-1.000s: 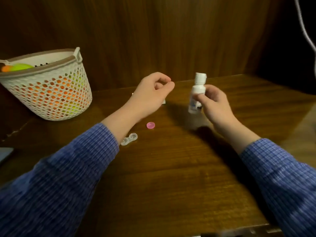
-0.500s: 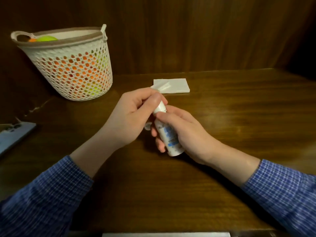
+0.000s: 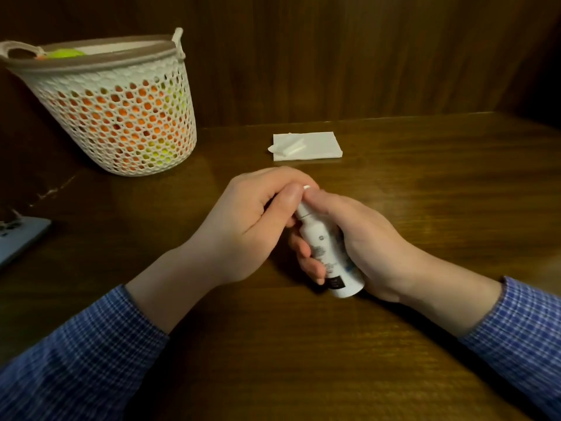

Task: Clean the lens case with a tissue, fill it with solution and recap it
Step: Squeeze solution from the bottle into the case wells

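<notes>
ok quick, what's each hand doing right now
Left hand: fingers curled round the top end of the solution bottle.
Right hand: grips the bottle's body, tilted over the table.

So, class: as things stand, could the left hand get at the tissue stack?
Probably not at once: the left hand grips the top of the solution bottle. Once it lets go, bare table lies between it and the tissue stack.

We cannot see the bottle (image 3: 329,253) cap, covered by the left hand (image 3: 246,223). Its label print is blurred. Far left, a grey object (image 3: 21,238) is cropped.
</notes>
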The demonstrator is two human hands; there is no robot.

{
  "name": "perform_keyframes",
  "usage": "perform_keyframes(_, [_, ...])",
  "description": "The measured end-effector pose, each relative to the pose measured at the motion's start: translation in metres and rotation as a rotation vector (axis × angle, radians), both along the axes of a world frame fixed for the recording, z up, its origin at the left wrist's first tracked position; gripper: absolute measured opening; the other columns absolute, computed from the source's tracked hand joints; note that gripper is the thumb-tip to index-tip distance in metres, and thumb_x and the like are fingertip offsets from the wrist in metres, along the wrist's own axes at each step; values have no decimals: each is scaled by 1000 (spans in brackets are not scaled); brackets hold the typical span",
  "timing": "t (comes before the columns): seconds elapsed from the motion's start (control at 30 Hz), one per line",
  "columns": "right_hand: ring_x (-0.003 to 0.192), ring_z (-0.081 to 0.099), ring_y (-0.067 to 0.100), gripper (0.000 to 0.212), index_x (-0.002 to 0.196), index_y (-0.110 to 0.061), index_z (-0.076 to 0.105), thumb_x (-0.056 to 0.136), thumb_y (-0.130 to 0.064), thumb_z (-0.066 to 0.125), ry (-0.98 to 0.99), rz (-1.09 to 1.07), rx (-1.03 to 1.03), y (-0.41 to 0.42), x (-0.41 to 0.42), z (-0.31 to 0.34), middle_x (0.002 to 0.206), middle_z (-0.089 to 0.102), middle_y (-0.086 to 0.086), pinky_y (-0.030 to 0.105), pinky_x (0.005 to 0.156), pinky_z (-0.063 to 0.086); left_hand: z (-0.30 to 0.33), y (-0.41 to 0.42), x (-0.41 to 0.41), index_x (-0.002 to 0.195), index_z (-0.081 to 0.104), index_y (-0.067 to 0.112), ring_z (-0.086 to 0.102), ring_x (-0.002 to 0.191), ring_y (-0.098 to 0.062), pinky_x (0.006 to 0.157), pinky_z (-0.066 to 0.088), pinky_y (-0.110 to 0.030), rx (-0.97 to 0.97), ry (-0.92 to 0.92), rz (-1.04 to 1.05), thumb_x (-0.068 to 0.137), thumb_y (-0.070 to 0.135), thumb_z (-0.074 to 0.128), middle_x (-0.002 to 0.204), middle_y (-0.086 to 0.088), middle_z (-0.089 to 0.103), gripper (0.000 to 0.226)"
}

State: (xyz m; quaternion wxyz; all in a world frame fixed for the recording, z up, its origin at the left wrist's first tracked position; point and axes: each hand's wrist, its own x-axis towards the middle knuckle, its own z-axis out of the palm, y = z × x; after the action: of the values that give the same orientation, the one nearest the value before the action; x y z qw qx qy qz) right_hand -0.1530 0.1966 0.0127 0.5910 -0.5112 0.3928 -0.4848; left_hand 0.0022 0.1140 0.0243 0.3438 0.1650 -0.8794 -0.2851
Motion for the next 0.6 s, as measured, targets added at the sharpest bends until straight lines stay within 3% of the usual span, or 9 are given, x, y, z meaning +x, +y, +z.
perform_keyframes(0.13, [41,47,16,41,86,-11,56,104,-44,40,-22,-17,9,1,1,1,60,51,7,27,42,42,-2,5,-3,121,67,12,65,79,-18,71,51,-23,26,63,-45,107,15,36,90,5,68,34])
perform_keyframes(0.27, [39,47,13,43,82,-14,56,103,-48,41,-39,11,56,4,1,1,58,51,5,24,40,43,-6,9,-6,112,66,4,60,73,-14,68,47,-23,76,75,-69,107,7,34,85,-3,64,32])
perform_keyframes(0.6, [38,43,16,45,83,-12,53,106,-47,36,-19,11,90,5,3,5,58,47,8,26,41,38,-8,11,-4,110,64,6,59,73,-15,67,47,-22,89,59,-65,107,10,34,81,-1,61,31])
